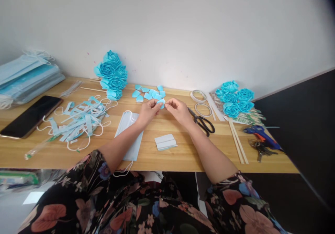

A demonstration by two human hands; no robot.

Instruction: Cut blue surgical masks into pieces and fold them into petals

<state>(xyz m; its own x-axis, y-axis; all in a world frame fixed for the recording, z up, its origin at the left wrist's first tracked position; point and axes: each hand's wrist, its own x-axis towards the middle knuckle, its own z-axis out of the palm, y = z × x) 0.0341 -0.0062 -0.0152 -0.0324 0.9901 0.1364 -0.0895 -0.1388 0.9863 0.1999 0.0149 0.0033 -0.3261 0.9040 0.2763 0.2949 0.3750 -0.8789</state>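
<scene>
My left hand [148, 111] and my right hand [178, 109] meet above the middle of the wooden table [167, 150]. Both pinch one small blue fabric piece [161, 103] between fingertips. Just behind them lies a scatter of several similar blue cut pieces [149, 93]. A blue face mask [129, 136] lies flat under my left forearm. A small stack of white-blue folded strips [165, 141] rests in front of my hands.
Black scissors [202, 121] and two tape rolls [200, 101] lie right of my hands. Blue fabric roses [112, 74] stand at the wall, more roses [234, 99] at right with sticks, a glue gun [259, 133] and keys. Cut strips [78, 120], a phone [31, 115] and stacked masks [26, 77] are left.
</scene>
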